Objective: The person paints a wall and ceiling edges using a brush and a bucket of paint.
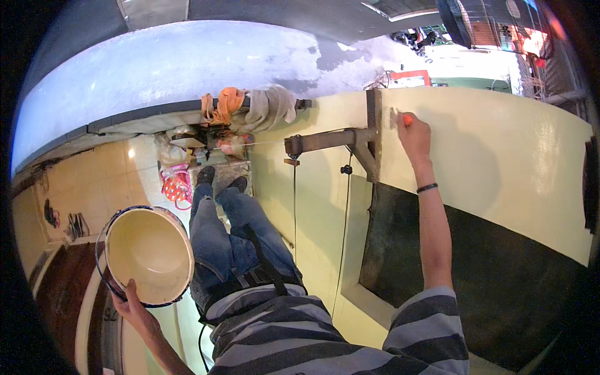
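Note:
My left hand (133, 309) grips the rim of an open bucket (149, 255) with pale yellow paint inside and a wire handle. At the upper right, my right hand (414, 138) is closed around a small tool with an orange handle end (407, 120), probably a paintbrush. The tool's far end meets the pale yellow wall (450, 154), just right of a dark metal bracket's upright. Most of the tool is hidden by my fingers.
A metal bracket (328, 139) juts from the wall with cords hanging below it. Orange and grey cloths (269, 110) drape over a ledge. A dark panel (422, 243) lies below my right arm. Bags and a red spotted item (176, 187) lie near my feet.

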`<state>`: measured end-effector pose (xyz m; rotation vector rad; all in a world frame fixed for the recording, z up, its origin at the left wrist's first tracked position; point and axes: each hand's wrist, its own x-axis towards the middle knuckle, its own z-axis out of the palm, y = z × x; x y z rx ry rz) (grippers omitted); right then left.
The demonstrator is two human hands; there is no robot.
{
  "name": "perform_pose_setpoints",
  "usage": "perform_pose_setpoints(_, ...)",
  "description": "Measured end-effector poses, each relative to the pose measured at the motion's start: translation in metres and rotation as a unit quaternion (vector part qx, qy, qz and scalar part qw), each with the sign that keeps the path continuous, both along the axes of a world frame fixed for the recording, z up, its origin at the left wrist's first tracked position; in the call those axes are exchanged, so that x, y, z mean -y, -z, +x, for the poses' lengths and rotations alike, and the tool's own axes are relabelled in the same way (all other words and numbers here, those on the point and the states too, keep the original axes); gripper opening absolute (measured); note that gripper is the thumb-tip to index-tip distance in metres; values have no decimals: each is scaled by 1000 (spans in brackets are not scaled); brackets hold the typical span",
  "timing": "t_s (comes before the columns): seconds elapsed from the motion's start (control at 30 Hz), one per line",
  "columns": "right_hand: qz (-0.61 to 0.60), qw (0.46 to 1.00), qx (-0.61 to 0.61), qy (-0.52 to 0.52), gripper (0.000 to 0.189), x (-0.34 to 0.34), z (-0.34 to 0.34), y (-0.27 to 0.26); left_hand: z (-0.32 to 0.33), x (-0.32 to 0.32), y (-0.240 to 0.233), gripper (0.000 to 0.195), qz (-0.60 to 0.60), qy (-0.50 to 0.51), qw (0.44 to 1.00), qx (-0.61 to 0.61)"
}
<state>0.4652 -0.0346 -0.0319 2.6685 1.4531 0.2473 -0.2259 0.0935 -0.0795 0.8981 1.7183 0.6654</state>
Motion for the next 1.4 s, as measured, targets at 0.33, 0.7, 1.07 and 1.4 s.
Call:
perform_pose_setpoints(0.33,28,999,-12,35,26,-5,12,17,3,-6,1,45,5,-10,1000,3)
perform_pose_setpoints(0.7,37,998,-24,37,23,47,-17,22,2,-5,2,41,0,-17,1000,-5)
perform_pose_setpoints(1.07,-11,1000,-9,-5,25,85,-45,8,-5,-9,11,49,-3,-13,1000,15)
perform_pose_setpoints(1.4,19,996,-34,76,28,67,-41,-2,5,-14,7,45,7,6,1000,30)
